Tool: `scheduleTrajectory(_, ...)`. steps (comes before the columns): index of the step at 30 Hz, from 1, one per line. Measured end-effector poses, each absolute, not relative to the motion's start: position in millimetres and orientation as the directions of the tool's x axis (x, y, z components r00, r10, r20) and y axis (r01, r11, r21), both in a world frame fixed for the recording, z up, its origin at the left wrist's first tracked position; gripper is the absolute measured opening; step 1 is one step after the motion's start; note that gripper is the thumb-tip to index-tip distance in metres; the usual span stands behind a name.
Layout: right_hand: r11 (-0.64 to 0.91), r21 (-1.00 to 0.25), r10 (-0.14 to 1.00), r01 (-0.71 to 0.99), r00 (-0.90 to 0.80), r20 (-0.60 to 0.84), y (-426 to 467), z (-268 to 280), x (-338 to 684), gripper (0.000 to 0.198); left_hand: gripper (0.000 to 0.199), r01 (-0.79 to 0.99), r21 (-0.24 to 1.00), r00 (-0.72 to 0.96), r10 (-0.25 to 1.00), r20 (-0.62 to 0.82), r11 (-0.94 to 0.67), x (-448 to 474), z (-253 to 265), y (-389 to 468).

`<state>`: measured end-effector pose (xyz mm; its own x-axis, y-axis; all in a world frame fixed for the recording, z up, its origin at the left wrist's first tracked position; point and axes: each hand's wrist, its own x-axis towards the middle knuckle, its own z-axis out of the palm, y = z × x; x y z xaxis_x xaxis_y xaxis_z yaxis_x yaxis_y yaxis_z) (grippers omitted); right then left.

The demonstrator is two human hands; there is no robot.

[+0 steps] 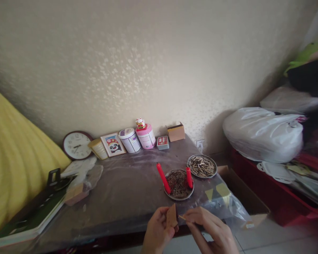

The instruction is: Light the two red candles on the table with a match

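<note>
My left hand is closed around a small brown matchbox, held upright over the table's front edge. Pinched between the fingers of my right hand is a matchstick, its tip close to the side of the box; whether they touch I cannot tell. Just beyond the hands, a metal plate of dark grains carries two red candles. The taller candle leans left, and the shorter candle stands on the right. No flame shows on either one. Behind them sits a second plate heaped with used matchsticks.
Along the wall stand a clock, a framed panda picture, a white tin, a pink tin with a lucky cat figurine, and a small cardboard box. Green book lies left; a white bag bulges at right.
</note>
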<state>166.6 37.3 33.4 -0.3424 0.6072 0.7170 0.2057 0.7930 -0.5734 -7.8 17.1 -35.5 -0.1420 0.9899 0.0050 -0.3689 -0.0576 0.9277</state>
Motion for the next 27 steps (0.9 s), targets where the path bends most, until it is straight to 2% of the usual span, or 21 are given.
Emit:
scheduleTrajectory(5,0.807,-0.552,0.590,0.211,-0.318,0.742,37,35,167,0.024,0.057,-0.343,0.938,-0.152,0.988,0.004,-0.057,-13,-43,20)
scheduleTrajectory(16,0.828,-0.501,0.560,0.252,-0.372,0.740,40,27,169,0.026,0.059,-0.355,0.928,-0.150,0.987,0.060,-0.110,-15,-59,25)
scheduleTrajectory(27,0.815,-0.524,0.580,0.249,-0.351,0.735,40,26,168,0.024,0.059,-0.347,0.934,-0.117,0.992,0.052,-0.090,-15,-52,24)
